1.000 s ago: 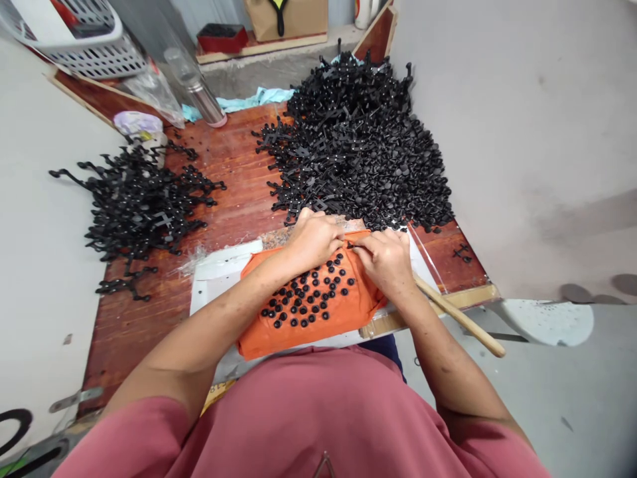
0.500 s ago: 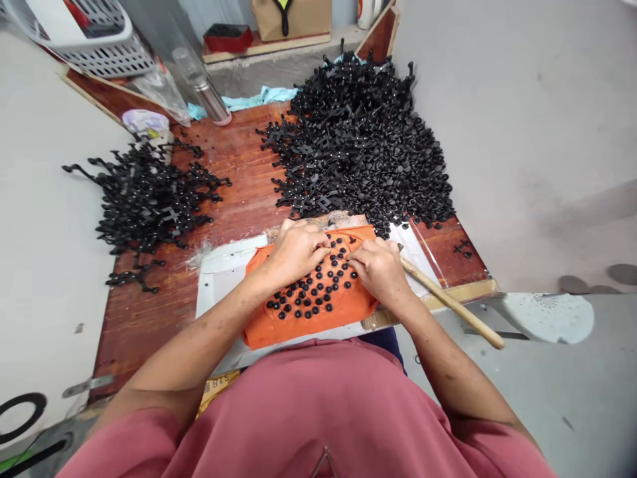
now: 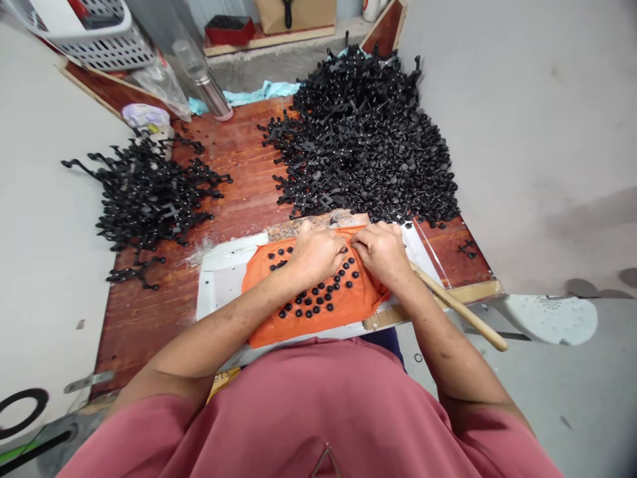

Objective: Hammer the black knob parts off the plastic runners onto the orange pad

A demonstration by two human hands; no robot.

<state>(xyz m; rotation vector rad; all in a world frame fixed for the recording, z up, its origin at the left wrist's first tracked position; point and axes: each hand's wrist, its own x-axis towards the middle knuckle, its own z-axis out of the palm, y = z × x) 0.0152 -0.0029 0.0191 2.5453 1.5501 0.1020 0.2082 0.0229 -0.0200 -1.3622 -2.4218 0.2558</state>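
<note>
An orange cloth [image 3: 263, 318] lies in front of me on a white board, with several small round black pieces [image 3: 318, 290] scattered over it. My left hand [image 3: 321, 251] is closed over the cloth's upper middle, its fingertips pinched among the black pieces; what they hold is too small to make out. Close by on the right, my right hand [image 3: 381, 249] is closed too, its fingers pressed at the cloth's upper right part. Whatever sits in that pinch is hidden. A wooden stick [image 3: 462, 309] like a tool handle extends from beside the right hand toward the lower right.
Behind the cloth rises a big heap of black parts [image 3: 368, 139]; a smaller pile [image 3: 154, 192] lies to the left. A clear-topped bottle [image 3: 212, 93], a white basket [image 3: 107, 50] and a red box [image 3: 229, 30] stand at the back. A stool [image 3: 550, 318] is beyond the table's right edge.
My left hand has shifted a little to the right, uncovering black pieces at the cloth's upper left. My right hand has moved slightly up, and the cloth on the right is more wrinkled.
</note>
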